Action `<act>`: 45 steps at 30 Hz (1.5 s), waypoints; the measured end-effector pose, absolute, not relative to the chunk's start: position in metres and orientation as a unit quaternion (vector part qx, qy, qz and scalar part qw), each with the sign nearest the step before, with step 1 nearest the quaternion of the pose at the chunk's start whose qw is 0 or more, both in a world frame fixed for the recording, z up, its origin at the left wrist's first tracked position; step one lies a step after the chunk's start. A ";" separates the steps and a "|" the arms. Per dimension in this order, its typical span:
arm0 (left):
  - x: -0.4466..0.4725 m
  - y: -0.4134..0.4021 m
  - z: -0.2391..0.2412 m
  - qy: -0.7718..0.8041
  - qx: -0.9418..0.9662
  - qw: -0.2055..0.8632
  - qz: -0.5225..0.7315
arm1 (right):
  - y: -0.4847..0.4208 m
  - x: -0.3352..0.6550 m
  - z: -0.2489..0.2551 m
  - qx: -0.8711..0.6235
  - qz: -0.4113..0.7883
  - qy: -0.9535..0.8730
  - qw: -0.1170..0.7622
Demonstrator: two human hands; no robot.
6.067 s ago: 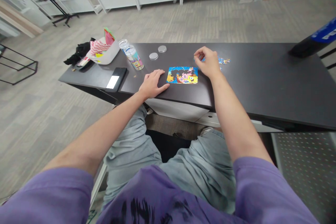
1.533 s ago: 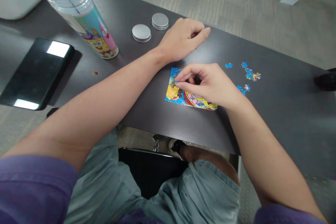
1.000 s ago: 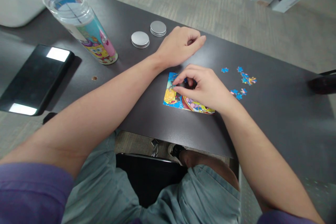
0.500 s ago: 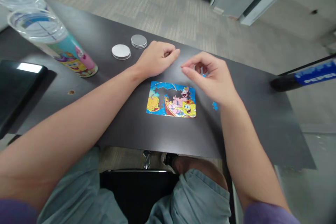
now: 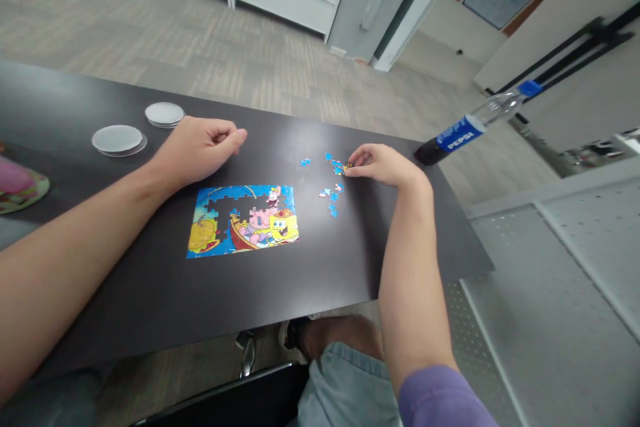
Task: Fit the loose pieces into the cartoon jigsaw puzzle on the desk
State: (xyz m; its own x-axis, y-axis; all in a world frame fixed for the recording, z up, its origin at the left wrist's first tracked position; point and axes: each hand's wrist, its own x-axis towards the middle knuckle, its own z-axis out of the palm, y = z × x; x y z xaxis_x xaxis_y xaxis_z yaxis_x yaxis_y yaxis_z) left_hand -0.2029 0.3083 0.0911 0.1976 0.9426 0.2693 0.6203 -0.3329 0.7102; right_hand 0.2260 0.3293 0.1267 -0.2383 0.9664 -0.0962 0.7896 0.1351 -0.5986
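Right hand [image 5: 385,165] is pinching a piece [image 5: 347,166] among loose pieces [image 5: 330,194] right of the puzzle [image 5: 243,220]. Left hand [image 5: 197,147] is resting loosely curled just beyond it. A dragging wrist could scatter pieces off the worktop [image 5: 300,280].

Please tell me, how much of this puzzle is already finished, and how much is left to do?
Done: most of the puzzle is joined, cartoon figures included. In hand: the right hand has its fingertips on one of the loose pieces; whether the grip has closed is unclear. The left hand rests curled beside the puzzle. Left: a dark gap near the top, several blue pieces unplaced.
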 end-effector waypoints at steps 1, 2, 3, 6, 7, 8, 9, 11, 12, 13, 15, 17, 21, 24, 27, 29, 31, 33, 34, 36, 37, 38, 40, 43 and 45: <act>-0.203 0.307 0.092 0.535 0.737 0.233 0.340 | 0.330 0.226 0.126 -0.595 0.281 -0.737 0.151; -0.202 0.306 0.094 0.542 0.736 0.235 0.331 | 0.330 0.225 0.126 -0.594 0.284 -0.739 0.144; -0.202 0.306 0.094 0.547 0.735 0.237 0.324 | 0.331 0.225 0.126 -0.591 0.287 -0.741 0.138; -0.202 0.304 0.096 0.555 0.732 0.242 0.314 | 0.331 0.223 0.126 -0.586 0.300 -0.743 0.121; -0.202 0.303 0.096 0.555 0.732 0.242 0.314 | 0.331 0.223 0.125 -0.585 0.304 -0.743 0.117; -0.202 0.303 0.096 0.554 0.732 0.242 0.313 | 0.331 0.223 0.124 -0.584 0.309 -0.742 0.113; -0.203 0.303 0.096 0.552 0.733 0.241 0.315 | 0.332 0.223 0.123 -0.584 0.313 -0.741 0.110; -0.204 0.303 0.095 0.550 0.735 0.235 0.318 | 0.332 0.223 0.121 -0.582 0.319 -0.740 0.106; -0.204 0.303 0.095 0.550 0.736 0.233 0.318 | 0.332 0.224 0.120 -0.581 0.322 -0.740 0.104; -0.204 0.304 0.094 0.550 0.737 0.232 0.318 | 0.333 0.225 0.119 -0.579 0.325 -0.741 0.102; -0.205 0.304 0.093 0.545 0.739 0.234 0.319 | 0.334 0.228 0.117 -0.572 0.331 -0.745 0.092; -0.206 0.306 0.091 0.537 0.740 0.244 0.324 | 0.336 0.232 0.113 -0.563 0.339 -0.750 0.077; -0.207 0.309 0.089 0.528 0.732 0.263 0.341 | 0.343 0.243 0.101 -0.551 0.352 -0.756 0.045; -0.207 0.310 0.089 0.527 0.729 0.269 0.344 | 0.347 0.249 0.095 -0.543 0.358 -0.759 0.033; -0.207 0.309 0.090 0.516 0.733 0.271 0.350 | 0.345 0.253 0.096 -0.535 0.370 -0.758 0.040; -0.208 0.310 0.089 0.503 0.741 0.267 0.358 | 0.340 0.250 0.103 -0.525 0.384 -0.757 0.058; -0.209 0.313 0.085 0.486 0.749 0.260 0.368 | 0.334 0.242 0.113 -0.507 0.403 -0.756 0.093; -0.210 0.317 0.079 0.464 0.758 0.253 0.382 | 0.329 0.226 0.124 -0.487 0.421 -0.751 0.145; -0.210 0.319 0.075 0.452 0.763 0.248 0.390 | 0.325 0.215 0.129 -0.476 0.430 -0.747 0.173; -0.209 0.323 0.070 0.432 0.770 0.239 0.405 | 0.317 0.189 0.138 -0.456 0.450 -0.737 0.216; -0.208 0.324 0.068 0.428 0.770 0.236 0.410 | 0.312 0.174 0.141 -0.444 0.462 -0.732 0.231; -0.207 0.323 0.068 0.433 0.767 0.234 0.412 | 0.306 0.158 0.143 -0.429 0.477 -0.728 0.243; -0.204 0.321 0.070 0.458 0.755 0.236 0.406 | 0.292 0.127 0.142 -0.392 0.522 -0.714 0.253; -0.199 0.314 0.077 0.495 0.738 0.252 0.384 | 0.271 0.084 0.134 -0.347 0.573 -0.704 0.233; -0.198 0.312 0.081 0.501 0.735 0.261 0.375 | 0.260 0.062 0.126 -0.326 0.590 -0.705 0.221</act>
State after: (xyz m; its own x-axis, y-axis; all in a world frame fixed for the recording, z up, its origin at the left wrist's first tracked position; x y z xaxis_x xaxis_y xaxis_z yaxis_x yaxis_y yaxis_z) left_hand -0.1977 0.3117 0.0814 0.2162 0.9323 0.2900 0.5404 -0.3616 0.7597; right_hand 0.0617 0.2598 0.1260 -0.6894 0.7206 -0.0738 0.1991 0.0906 -0.9758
